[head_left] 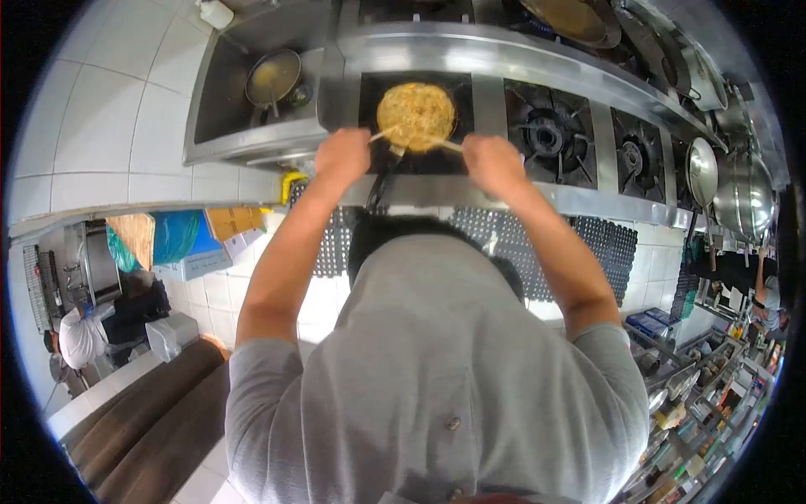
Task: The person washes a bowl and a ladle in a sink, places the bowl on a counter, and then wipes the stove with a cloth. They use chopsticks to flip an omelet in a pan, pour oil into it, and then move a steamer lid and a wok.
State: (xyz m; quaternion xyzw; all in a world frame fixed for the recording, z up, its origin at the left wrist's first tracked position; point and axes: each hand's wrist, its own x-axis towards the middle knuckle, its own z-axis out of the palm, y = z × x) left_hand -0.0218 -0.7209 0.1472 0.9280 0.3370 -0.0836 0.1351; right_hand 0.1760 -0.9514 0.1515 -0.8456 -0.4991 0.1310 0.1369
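A round, golden omelette-like cake (416, 113) fills a dark frying pan on the stove burner in front of me. The pan's black handle (382, 185) points back toward my body, and neither hand is on it. My left hand (344, 155) is closed round a thin, pale wooden utensil (384, 133) whose tip meets the cake's lower left edge. From the other side, my right hand (494, 164) grips a second pale wooden utensil (445, 144), reaching to the cake's lower right edge. The far ends are too small to tell their shape.
Left of the stove, a steel sink (206, 126) holds a used pan (274, 76). Bare gas burners (550, 139) lie to the right. Ladles (702, 172) and pots hang at far right. Black rubber mats (588, 252) cover the floor. Another person (82, 338) is at far left.
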